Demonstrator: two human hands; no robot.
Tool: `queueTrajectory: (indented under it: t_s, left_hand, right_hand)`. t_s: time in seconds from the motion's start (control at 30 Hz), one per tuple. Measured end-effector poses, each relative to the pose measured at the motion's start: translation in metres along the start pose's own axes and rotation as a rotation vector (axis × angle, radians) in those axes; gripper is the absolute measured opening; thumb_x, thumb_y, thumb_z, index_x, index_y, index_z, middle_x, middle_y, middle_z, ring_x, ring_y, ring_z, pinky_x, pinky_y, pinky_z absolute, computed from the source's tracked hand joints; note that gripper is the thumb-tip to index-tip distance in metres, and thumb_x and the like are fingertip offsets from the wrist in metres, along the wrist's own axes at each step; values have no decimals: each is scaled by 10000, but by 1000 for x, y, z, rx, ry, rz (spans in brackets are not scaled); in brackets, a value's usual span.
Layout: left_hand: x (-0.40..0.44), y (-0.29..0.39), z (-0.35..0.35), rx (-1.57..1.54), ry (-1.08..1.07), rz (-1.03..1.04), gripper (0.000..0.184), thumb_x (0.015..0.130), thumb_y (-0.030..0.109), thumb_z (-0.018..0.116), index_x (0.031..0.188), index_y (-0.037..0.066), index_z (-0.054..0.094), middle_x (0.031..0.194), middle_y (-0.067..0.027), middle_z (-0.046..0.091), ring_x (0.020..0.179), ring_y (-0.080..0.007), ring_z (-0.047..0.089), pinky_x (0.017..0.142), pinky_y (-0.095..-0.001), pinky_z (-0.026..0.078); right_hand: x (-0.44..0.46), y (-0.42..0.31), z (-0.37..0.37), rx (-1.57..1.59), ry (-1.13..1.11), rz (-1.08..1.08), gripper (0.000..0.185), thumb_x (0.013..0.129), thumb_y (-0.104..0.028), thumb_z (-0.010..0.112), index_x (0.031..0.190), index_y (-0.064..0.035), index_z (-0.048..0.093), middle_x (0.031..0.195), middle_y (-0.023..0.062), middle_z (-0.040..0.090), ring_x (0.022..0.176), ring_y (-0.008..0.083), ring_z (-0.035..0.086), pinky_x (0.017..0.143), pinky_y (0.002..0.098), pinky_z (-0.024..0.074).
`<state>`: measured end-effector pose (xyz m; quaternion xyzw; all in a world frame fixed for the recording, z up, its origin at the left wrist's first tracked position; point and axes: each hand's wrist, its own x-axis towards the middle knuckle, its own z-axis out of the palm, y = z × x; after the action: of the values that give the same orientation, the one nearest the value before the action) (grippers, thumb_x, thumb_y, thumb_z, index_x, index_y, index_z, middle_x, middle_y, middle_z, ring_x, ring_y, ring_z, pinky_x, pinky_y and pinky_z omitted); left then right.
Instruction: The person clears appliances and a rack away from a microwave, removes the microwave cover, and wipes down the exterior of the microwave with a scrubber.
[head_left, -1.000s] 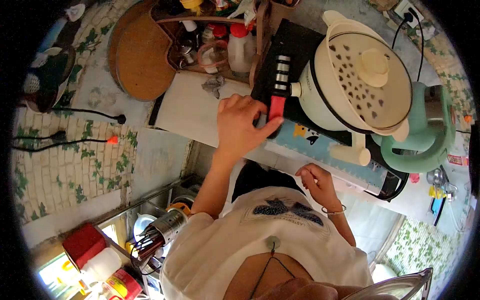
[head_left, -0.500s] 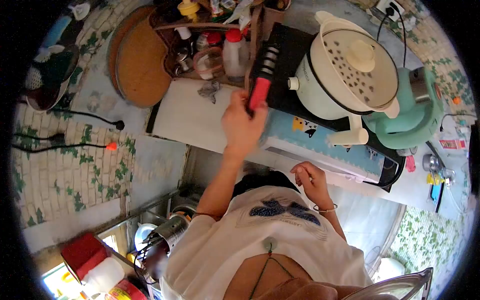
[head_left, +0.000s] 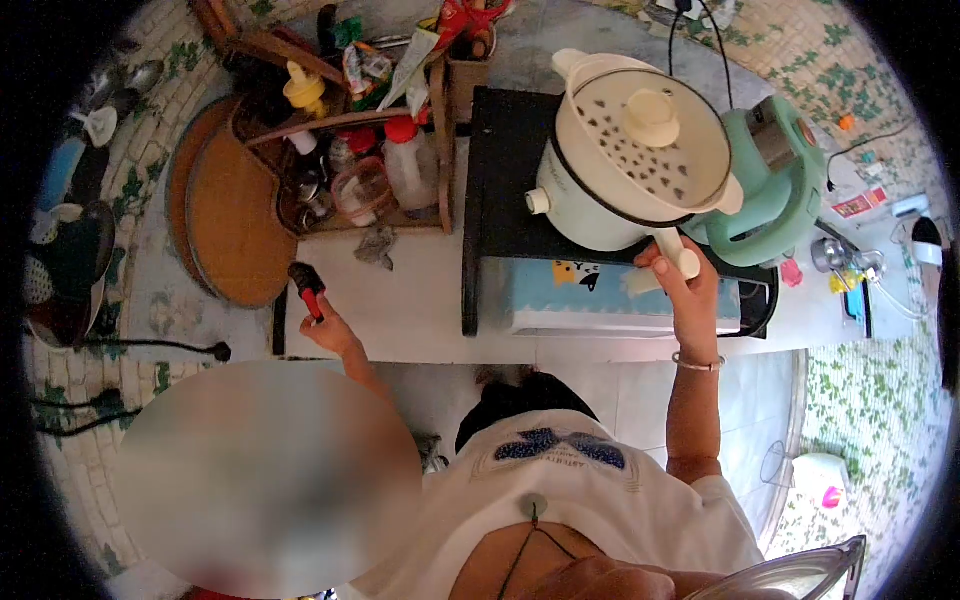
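Note:
At the left of the counter, my left hand (head_left: 335,332) is closed round a small tool with a red handle and a black head, a knife sharpener (head_left: 307,288). Its black head points up and away. My right hand (head_left: 688,290) has its fingers curled at the handle (head_left: 676,254) of a cream electric pot (head_left: 597,205). A pale strip (head_left: 645,281) shows beside those fingers; I cannot make out what it is. The pot has a steamer with a lid (head_left: 651,120) on top and stands on a black surface (head_left: 510,150).
A mint-green kettle (head_left: 770,190) stands right of the pot. In front of the pot lies a blue box with cartoon cats (head_left: 590,295). A wooden rack (head_left: 345,228) holds jars and bottles, beside round boards (head_left: 240,220). A blurred oval covers the lower left.
My left hand has moved left with the knife sharpener, away from the black surface. My right hand has risen from near my body to the pot handle. The view has shifted.

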<state>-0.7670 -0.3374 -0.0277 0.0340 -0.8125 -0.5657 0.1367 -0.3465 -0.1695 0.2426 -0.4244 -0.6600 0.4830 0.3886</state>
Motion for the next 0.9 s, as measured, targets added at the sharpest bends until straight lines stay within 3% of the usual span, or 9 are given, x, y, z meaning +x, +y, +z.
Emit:
queueTrajectory:
  t_s: [0.13, 0.33, 0.43, 0.5, 0.53, 0.57, 0.73, 0.77, 0.9]
  left_hand:
    - [4, -36, 12, 228, -48, -52, 644, 745, 535, 661, 1007, -4, 425, 817, -193, 557, 689, -324, 588, 559, -400, 473]
    - [30, -127, 45, -42, -350, -62, 459, 874, 378, 536, 1076, -13, 405, 953, -153, 550, 751, -259, 566, 618, -338, 471]
    - [52, -205, 67, -616, -630, -578, 367, 969, 225, 362, 1273, 19, 367, 1104, -97, 538, 897, -207, 548, 803, -268, 462]
    - [49, -213, 57, -226, -711, -247, 356, 945, 199, 372, 1241, 14, 434, 1176, -117, 523, 1013, -226, 517, 921, -341, 373]
    - [55, -250, 70, 438, -827, 390, 333, 911, 169, 388, 1172, -1, 504, 1193, -127, 529, 1079, -236, 498, 983, -378, 327]
    - [57, -268, 73, 1042, -532, 1063, 322, 877, 139, 404, 1103, -15, 575, 1210, -137, 536, 1145, -246, 478, 1046, -415, 282]
    - [-69, -162, -33, 661, -526, 324, 367, 904, 175, 365, 1205, 0, 480, 1226, -151, 501, 1152, -282, 450, 1027, -391, 293]
    - [-99, -168, -36, 439, -477, 196, 374, 918, 203, 359, 1211, 1, 475, 1245, -156, 484, 1164, -290, 438, 1022, -391, 299]
    - [-252, -169, -105, 70, -405, -104, 379, 919, 264, 396, 1181, 7, 490, 1160, -146, 520, 1074, -280, 483, 922, -372, 368]
  right_hand:
    - [9, -2, 22, 338, 135, 41, 154, 775, -141, 655, 844, -22, 586, 693, 2, 558, 608, 80, 504, 570, 218, 393]
    - [5, 18, 27, 375, 291, -76, 123, 749, -81, 618, 810, 0, 549, 611, 11, 495, 492, 91, 430, 465, 234, 342]
    - [-10, 20, 19, 383, 336, -131, 143, 746, -86, 643, 824, 5, 565, 637, 14, 527, 495, 80, 453, 444, 220, 343]
    - [-22, 24, 9, 418, 321, -202, 164, 745, -74, 623, 865, 12, 554, 659, 19, 531, 503, 77, 449, 451, 222, 368]
    - [-27, 29, -4, 442, 249, -232, 183, 745, -64, 608, 898, 15, 547, 675, 24, 537, 506, 78, 449, 457, 226, 385]
    - [-33, 33, -14, 390, 244, -292, 202, 750, -40, 592, 935, 11, 526, 667, 20, 526, 523, 75, 452, 458, 217, 371]
    - [-79, 30, -56, 380, 145, -269, 325, 808, -140, 511, 545, -138, 319, 528, -21, 275, 501, 104, 271, 494, 252, 227]
    - [-78, 56, -91, 652, -167, -248, 266, 841, -152, 480, 584, -89, 456, 556, 27, 424, 550, 152, 429, 533, 270, 340]
    - [-89, 108, -145, 339, -251, -270, 145, 805, -96, 525, 671, -44, 505, 675, 73, 480, 636, 195, 474, 598, 300, 378]
